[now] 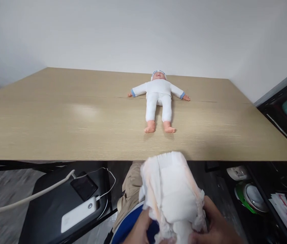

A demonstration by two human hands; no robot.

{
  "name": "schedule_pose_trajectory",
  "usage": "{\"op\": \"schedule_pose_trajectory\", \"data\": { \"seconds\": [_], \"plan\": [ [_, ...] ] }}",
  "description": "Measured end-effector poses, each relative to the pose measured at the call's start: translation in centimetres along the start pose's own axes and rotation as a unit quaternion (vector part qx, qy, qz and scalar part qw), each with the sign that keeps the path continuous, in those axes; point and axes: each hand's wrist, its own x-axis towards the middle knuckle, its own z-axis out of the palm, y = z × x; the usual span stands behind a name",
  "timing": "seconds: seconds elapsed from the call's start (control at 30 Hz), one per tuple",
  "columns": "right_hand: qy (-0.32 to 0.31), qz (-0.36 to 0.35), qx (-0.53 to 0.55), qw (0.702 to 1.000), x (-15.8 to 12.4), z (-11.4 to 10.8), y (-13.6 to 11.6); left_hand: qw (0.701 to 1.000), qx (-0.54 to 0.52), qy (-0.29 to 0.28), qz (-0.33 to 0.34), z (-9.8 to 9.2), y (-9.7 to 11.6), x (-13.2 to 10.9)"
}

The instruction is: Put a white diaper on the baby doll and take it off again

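A white disposable diaper (175, 186) with ruffled, peach-tinted side edges is held in front of my lap, just off the table's near edge. My left hand (139, 228) grips its lower left side, and my right hand (214, 225) grips the lower right side. Some fingers of both hands are hidden behind or under the diaper. Beyond it, a baby doll (158, 86) in a white outfit with blue cuffs and a printed cap lies on its back on the table, arms spread, feet toward me. Neither hand touches the doll.
The light wooden table (57, 132) runs back to a white wall. Below left, a black chair seat (46, 196) bears a white power bank (78, 215), a cable and a dark phone (84, 187). At right stands a dark shelf with a round green-edged container (251, 196) and papers.
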Motion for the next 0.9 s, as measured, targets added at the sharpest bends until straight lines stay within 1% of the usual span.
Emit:
{"op": "schedule_pose_trajectory", "data": {
  "seconds": [0.03,0.1,0.17,0.23,0.3,0.4,0.5,0.57,0.63,0.7,0.77,0.83,0.9],
  "plan": [
    [0.023,-0.032,0.0,0.999,0.9,0.6,-1.2,1.0,0.005,0.004,0.008,-0.2,0.6,0.6],
    [0.072,-0.105,-0.036,0.991,3.6,2.0,-3.6,0.999,-0.006,0.001,0.032,-0.6,2.1,2.3],
    [0.095,-0.161,-0.067,0.98,6.6,3.0,-5.2,0.998,-0.033,0.005,0.057,-0.9,3.6,4.3],
    [0.092,-0.192,-0.069,0.975,9.0,3.6,-5.7,0.997,-0.053,0.019,0.056,-1.0,4.7,6.0],
    [0.076,-0.203,-0.067,0.974,10.4,3.8,-4.7,0.997,-0.062,0.036,0.039,-1.2,5.2,7.0],
    [0.065,-0.201,-0.078,0.974,10.8,3.4,-1.7,0.996,-0.067,0.062,0.022,-1.6,5.0,7.2],
    [0.098,-0.201,-0.105,0.969,9.9,2.8,0.8,0.996,-0.063,0.06,0.02,-1.9,4.5,6.8],
    [0.132,-0.215,-0.124,0.96,9.0,2.5,1.2,0.996,-0.062,0.059,0.024,-2.0,4.3,6.7],
    [0.169,-0.246,-0.144,0.944,8.2,2.5,0.5,0.996,-0.064,0.059,0.025,-2.0,4.0,6.7],
    [0.205,-0.288,-0.171,0.92,7.8,2.7,-0.9,0.996,-0.062,0.059,0.025,-1.8,3.8,7.0],
    [0.228,-0.33,-0.203,0.893,7.9,3.0,-2.6,0.996,-0.055,0.058,0.026,-1.7,3.7,7.2],
    [0.24,-0.361,-0.239,0.869,8.8,2.9,-3.9,0.997,-0.051,0.057,0.026,-1.5,3.7,7.3],
    [0.259,-0.378,-0.281,0.843,10.6,2.1,-4.8,0.997,-0.046,0.054,0.028,-1.4,3.8,7.3]
  ]
}}
